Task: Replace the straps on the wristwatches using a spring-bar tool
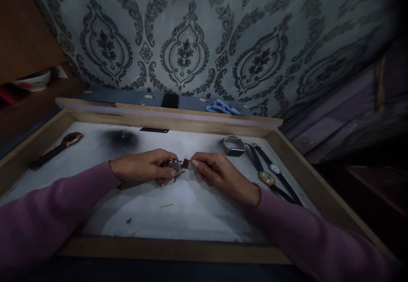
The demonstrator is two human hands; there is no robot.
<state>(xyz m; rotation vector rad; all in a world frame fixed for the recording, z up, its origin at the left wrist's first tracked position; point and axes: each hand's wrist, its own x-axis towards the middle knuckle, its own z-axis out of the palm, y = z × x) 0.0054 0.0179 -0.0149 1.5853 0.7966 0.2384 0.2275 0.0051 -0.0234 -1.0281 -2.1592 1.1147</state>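
My left hand (pixel 149 166) is closed round a wristwatch (pixel 174 168) with a metal case, its thumb on the dial's edge. Pinched between thumb and fingers of my right hand (pixel 214 169) is a short dark brown watch strap (pixel 186 164), with a paler patch by the fingertips. The strap's free end points at the side of the watch case; whether the two are joined is too small to tell. Both hands are held over the white floor of a shallow wooden tray (pixel 172 250).
A rose-gold watch (pixel 70 139) with dark strap lies at the tray's left. On the right are a silver watch (pixel 233 146), a gold-faced watch (pixel 266 178) and a white-faced watch (pixel 274 169). Behind the tray lie a blue cloth (pixel 222 106) and a black object (pixel 170 101).
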